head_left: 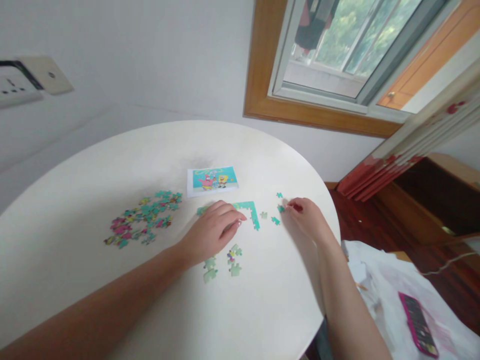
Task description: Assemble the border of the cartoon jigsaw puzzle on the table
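Observation:
My left hand (pixel 214 229) is over the middle of the table, its thumb and fingertips drawn together. Whatever is between them, if anything, is too small to name. Partly under it lies a joined corner of teal puzzle border (pixel 256 216). To the right, my right hand (pixel 305 215) pinches a teal puzzle piece (pixel 281 209) at the tabletop. Close to it are two loose teal pieces, one farther back (pixel 279 195) and one nearer (pixel 275 220), plus a pale green piece (pixel 264 215). Several pale green pieces (pixel 235 270) lie in front of my left hand.
A heap of mixed puzzle pieces (pixel 150 215) spreads over the left of the round white table (pixel 165 310). Behind my left hand lies a cartoon picture card (pixel 215 181). Below the table's right edge, a pink-edged phone (pixel 418 325) rests on white cloth.

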`<state>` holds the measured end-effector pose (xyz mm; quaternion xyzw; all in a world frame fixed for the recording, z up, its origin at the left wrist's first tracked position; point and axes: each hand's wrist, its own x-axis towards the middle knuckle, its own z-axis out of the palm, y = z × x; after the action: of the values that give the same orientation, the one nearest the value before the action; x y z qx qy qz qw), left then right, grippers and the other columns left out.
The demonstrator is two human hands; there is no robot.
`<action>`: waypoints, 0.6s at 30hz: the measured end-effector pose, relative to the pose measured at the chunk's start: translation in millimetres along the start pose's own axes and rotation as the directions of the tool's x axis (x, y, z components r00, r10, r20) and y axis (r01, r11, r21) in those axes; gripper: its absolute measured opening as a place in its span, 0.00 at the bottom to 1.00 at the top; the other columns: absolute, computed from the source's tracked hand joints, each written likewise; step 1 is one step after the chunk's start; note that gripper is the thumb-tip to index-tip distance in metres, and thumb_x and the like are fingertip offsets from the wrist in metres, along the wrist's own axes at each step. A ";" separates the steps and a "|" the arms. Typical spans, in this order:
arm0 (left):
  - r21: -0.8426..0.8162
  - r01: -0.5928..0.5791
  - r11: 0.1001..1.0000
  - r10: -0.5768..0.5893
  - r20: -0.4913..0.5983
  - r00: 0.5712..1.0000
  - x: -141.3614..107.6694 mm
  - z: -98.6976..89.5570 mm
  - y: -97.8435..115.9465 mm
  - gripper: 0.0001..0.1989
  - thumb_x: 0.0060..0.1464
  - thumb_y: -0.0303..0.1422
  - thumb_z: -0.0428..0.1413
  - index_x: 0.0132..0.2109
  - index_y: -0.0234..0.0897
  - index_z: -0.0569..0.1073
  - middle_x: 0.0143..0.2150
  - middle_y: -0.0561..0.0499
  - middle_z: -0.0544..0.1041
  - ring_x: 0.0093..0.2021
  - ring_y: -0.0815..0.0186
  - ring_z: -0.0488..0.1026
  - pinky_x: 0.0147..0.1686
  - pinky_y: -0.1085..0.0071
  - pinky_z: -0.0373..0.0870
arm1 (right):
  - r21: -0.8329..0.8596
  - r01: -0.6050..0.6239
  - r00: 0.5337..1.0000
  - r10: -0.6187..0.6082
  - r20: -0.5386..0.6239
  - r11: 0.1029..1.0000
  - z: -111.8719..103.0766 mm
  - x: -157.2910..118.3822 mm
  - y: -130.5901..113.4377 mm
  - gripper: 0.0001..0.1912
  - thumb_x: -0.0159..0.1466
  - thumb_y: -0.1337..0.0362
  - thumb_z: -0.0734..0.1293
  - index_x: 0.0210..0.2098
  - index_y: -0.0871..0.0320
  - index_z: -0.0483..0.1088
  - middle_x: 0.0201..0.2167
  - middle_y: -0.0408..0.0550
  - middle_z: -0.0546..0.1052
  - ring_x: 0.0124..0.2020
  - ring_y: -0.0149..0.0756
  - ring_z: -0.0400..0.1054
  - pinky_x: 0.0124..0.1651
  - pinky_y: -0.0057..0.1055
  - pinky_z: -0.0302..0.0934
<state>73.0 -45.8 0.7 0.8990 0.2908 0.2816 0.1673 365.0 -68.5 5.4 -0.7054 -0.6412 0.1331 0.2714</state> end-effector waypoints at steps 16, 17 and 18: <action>-0.026 -0.017 1.000 0.017 0.002 1.000 -0.7 2.5 -3.3 0.12 0.66 0.28 0.47 0.48 0.39 0.75 0.42 0.48 0.77 0.48 0.60 0.69 0.50 0.62 0.66 | -0.008 -0.024 0.993 0.023 -0.117 1.000 16.1 15.7 0.4 0.18 0.64 0.68 0.61 0.50 0.60 0.77 0.36 0.52 0.74 0.35 0.38 0.69 0.49 0.36 0.62; -0.027 -0.015 1.000 0.015 0.001 1.000 -0.7 2.6 -3.3 0.12 0.66 0.28 0.47 0.48 0.39 0.75 0.43 0.48 0.77 0.48 0.60 0.69 0.50 0.62 0.66 | -0.005 -0.025 0.993 0.024 -0.118 1.000 17.4 17.9 -0.1 0.18 0.65 0.67 0.62 0.50 0.60 0.77 0.36 0.52 0.74 0.35 0.38 0.69 0.49 0.36 0.62; -0.028 -0.014 1.000 0.014 -0.001 1.000 -0.6 2.6 -3.1 0.12 0.66 0.29 0.47 0.48 0.39 0.75 0.43 0.48 0.77 0.48 0.60 0.69 0.50 0.62 0.66 | -0.004 -0.027 0.992 0.027 -0.120 1.000 18.5 20.0 -0.4 0.17 0.65 0.66 0.62 0.50 0.60 0.77 0.36 0.52 0.74 0.35 0.38 0.69 0.48 0.36 0.62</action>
<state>72.8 -44.1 -3.0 0.8984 0.2807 0.2871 0.1777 357.5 -45.0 -6.3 -0.7214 -0.6145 0.0924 0.3056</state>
